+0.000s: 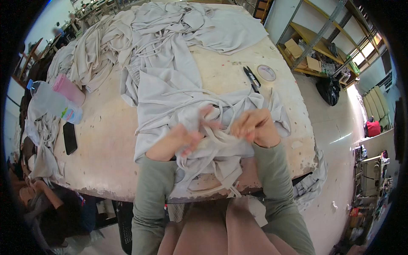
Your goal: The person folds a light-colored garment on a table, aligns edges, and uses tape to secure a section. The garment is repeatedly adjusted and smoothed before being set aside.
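A pale grey garment (165, 111) with long thin cords (191, 102) lies bunched before me at the table's near edge. Over its bunched part is my left hand (183, 140), blurred by motion, with some fingers spread; its hold on the cloth cannot be made out. My right hand (255, 127) has its fingers curled in at the right side of the same bunch, pinching cloth near a cord. Blur hides the exact fingertips of both hands. Folds of the garment hang at the near edge between my forearms.
More pale garments (159, 28) heap across the far side of the table (105, 143). A tape roll (266, 73) and black-handled snips (251, 76) lie right; a water bottle (57, 102), pink tumbler (68, 89) and phone (70, 138) left. Another person (47, 204) sits at lower left.
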Available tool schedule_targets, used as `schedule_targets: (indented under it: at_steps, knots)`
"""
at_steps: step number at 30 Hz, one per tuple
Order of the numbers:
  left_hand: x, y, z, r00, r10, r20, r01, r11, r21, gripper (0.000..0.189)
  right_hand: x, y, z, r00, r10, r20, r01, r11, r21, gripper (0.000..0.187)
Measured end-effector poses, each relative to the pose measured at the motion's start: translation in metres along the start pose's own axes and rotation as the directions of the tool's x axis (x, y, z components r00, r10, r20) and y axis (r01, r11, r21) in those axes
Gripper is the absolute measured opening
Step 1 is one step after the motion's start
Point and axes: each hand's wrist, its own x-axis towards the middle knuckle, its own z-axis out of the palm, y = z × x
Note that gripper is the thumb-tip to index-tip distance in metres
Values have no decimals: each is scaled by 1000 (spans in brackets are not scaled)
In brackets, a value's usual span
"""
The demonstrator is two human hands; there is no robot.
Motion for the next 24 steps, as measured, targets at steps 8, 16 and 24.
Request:
schedule_targets:
  at_steps: [8,16,24]
  knots:
    - [8,-15,9,984,-177,-9,160,866,474,35,16,31,35,700,527,-483,-526,837,151,19]
    - [15,-21,22,894,363,-264,-92,724,684,28,7,50,36,607,539,-584,-383,842,379,24]
    - [19,-29,10,777,608,-164,-124,404,906,36,15,41,49,651,513,-559,-274,846,457,43]
